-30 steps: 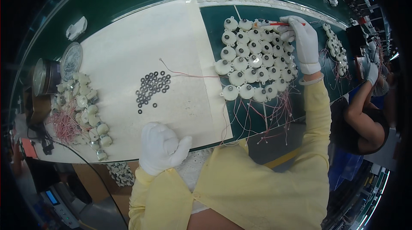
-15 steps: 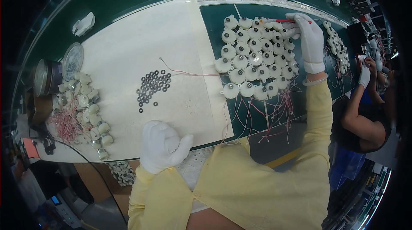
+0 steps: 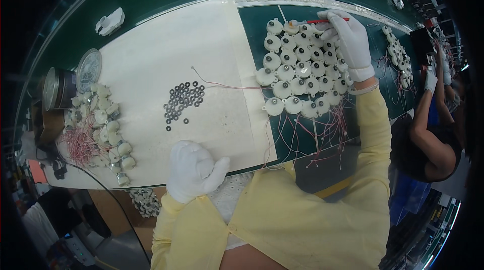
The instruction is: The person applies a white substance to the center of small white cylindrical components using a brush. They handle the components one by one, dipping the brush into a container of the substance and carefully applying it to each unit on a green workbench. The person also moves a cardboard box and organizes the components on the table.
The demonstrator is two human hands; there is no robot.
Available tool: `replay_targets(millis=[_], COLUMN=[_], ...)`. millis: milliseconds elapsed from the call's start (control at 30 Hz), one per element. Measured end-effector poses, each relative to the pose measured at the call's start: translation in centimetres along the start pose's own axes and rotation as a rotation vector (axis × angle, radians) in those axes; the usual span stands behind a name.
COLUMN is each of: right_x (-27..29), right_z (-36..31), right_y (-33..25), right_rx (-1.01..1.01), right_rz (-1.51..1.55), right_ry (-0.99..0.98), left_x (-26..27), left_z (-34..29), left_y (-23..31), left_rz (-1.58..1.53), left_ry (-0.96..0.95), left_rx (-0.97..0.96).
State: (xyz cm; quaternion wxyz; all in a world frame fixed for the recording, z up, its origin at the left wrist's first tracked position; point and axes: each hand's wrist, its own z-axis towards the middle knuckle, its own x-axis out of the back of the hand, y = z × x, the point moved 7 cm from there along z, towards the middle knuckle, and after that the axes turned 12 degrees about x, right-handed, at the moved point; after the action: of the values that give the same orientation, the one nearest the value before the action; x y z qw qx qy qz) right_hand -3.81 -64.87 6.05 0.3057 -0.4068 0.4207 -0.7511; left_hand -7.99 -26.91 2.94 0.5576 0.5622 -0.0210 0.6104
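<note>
My right hand, in a white glove, pinches a small brush with a thin red handle. The brush's tip points left and reaches the far row of round white geared motors. These stand in close rows on the green mat, most with a dark ring on the central shaft; pink and white wires trail toward me. My gloved left hand rests at the table's near edge, fingers curled in and thumb out to the side, with nothing visible in it. Beyond it lies a group of loose black rings on the pale sheet.
A heap of motors with tangled wires lies at the left, beside a round tin and a clear lid. One wire stretches across the pale sheet. More motors stand at far right, near another person's gloved hand.
My right hand has moved left with the brush along the far row of motors. My left hand stays at the near edge. The whole view has shifted slightly.
</note>
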Motion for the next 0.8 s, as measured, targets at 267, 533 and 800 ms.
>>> replay_targets(millis=[267, 533, 800], right_x=[3.2, 3.2, 4.6], right_z=[-0.9, -1.2, -2.0], right_y=[1.0, 1.4, 1.9], right_rx=[0.001, -0.009, 0.002], right_rz=[-0.036, -0.032, -0.003], right_ry=[0.059, 0.074, 0.126], left_x=[0.0, -0.2, 0.0], left_z=[-0.1, -0.2, 0.3], left_y=[0.1, -0.1, 0.5], left_rz=[0.003, 0.018, 0.031], left_ry=[0.012, -0.019, -0.017], left_rx=[-0.006, 0.002, -0.004])
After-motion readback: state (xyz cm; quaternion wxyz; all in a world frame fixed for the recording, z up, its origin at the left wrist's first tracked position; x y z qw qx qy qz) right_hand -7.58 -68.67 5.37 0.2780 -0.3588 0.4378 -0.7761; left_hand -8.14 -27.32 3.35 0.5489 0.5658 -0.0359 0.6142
